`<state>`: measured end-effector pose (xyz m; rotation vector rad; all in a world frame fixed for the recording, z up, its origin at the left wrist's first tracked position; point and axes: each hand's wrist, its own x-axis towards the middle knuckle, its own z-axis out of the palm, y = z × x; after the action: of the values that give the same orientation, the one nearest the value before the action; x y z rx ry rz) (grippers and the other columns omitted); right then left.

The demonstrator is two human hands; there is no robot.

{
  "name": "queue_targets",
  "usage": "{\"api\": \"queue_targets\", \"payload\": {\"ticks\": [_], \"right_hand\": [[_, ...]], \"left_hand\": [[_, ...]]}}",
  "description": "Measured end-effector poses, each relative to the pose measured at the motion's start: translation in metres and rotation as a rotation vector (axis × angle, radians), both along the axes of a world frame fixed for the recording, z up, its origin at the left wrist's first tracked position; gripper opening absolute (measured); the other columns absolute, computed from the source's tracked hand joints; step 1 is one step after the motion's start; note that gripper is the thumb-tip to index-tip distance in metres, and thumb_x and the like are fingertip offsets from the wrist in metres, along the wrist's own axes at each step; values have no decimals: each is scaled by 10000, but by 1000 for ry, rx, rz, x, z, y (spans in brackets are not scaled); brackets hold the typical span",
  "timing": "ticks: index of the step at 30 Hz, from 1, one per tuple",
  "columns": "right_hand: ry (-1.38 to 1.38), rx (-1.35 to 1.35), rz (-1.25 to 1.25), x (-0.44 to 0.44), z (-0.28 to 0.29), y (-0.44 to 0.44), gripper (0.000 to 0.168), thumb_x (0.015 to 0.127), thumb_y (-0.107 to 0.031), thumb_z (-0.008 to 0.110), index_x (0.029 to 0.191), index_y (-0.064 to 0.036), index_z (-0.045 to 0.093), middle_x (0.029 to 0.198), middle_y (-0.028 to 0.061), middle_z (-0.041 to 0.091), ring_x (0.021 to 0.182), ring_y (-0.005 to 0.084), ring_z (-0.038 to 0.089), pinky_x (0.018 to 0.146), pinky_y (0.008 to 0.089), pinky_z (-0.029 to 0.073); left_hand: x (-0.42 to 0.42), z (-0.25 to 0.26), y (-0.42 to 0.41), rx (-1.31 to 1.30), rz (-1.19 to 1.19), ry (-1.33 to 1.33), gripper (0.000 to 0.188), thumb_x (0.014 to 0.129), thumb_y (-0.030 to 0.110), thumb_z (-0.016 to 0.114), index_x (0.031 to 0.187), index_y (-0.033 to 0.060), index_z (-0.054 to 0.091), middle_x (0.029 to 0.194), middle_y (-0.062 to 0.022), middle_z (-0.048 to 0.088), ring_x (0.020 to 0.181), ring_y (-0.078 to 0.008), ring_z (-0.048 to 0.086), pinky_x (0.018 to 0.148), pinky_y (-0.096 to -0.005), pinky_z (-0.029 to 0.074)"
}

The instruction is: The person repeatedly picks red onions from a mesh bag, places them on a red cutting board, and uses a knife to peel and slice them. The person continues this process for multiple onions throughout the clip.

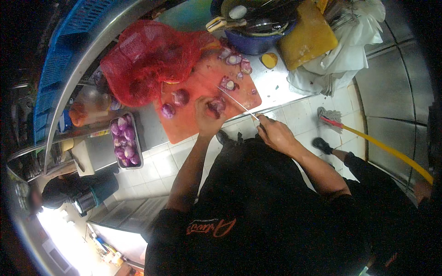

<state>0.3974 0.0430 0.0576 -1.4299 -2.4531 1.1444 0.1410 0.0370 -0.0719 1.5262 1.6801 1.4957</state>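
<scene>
My left hand [206, 119], blurred, is around a red onion [217, 106] above the orange cutting board [183, 129]. My right hand [278, 134] grips a knife [238, 101] by its dark handle; the thin blade points up and left over the board, beside the onion. Two more red onions, one purple and shiny [168, 110] and one darker [180, 97], sit left of my left hand. Cut onion ends and skins [228, 83] are scattered on the board's right half. A red mesh sack [148, 65] lies across its far left part.
A metal tray [141, 162] of purple onions stands at the counter's left. Behind the board are a blue tub [255, 43] with utensils, a cut yellow piece of produce [269, 60], a yellow cutting board [307, 38] and white plastic bags [348, 55]. Co-workers stand left and right, the latter beside a mop [329, 117].
</scene>
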Motion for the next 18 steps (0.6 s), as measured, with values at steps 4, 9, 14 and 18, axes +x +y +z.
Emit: {"api": "queue_targets", "payload": {"ticks": [4, 9, 14, 18], "right_hand": [[-85, -3, 68, 4, 4, -6, 252, 912, -185, 526, 1080, -10, 459, 816, 259, 625, 723, 457, 616, 646, 533, 493], [-181, -22, 130, 5, 11, -11, 242, 919, -177, 506, 1092, -15, 457, 793, 251, 620, 697, 443, 628, 611, 525, 508], [-194, 46, 142, -2, -7, -13, 286, 910, -136, 452, 1175, -29, 438, 808, 242, 625, 665, 427, 644, 557, 504, 529], [-185, 31, 121, -26, -17, 3, 245, 914, -169, 472, 1089, -2, 431, 804, 280, 618, 687, 456, 629, 616, 530, 516]], "left_hand": [[1, 14, 0, -12, -25, 145, 452, 594, 47, 695, 1015, 39, 534, 1009, -147, 509, 984, -327, 507, 835, -413, 443], [4, 25, 3, -40, -37, 113, 403, 603, 63, 698, 979, 34, 554, 1007, -146, 512, 979, -312, 507, 820, -400, 448], [7, 39, 3, -102, -101, 163, 414, 606, 68, 708, 992, 32, 562, 1016, -156, 514, 974, -315, 517, 819, -402, 458], [7, 28, 8, -146, -53, 97, 443, 600, 64, 712, 1013, 32, 556, 1056, -169, 511, 1013, -328, 520, 850, -414, 462]]}}
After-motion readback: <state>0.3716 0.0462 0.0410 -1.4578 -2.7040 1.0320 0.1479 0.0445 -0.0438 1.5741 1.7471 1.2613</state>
